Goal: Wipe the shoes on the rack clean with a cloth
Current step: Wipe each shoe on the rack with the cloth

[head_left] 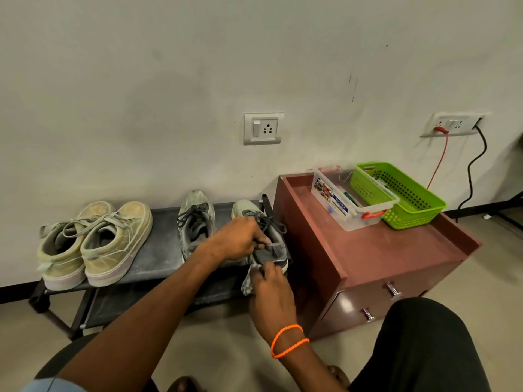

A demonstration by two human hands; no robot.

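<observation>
Pale floor below, low dark rack (158,222) against white wall. Nearest: right hand (273,292) pinching cloth (249,281) to heel of grey shoe (266,239), left hand (239,239) gripping collar, steadying it. Beyond: second grey shoe (195,219), beige pair (93,244) waiting.

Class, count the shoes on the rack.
4: two beige sneakers at left, one grey sneaker mid-rack, another at right, gripped by the left hand.
</observation>
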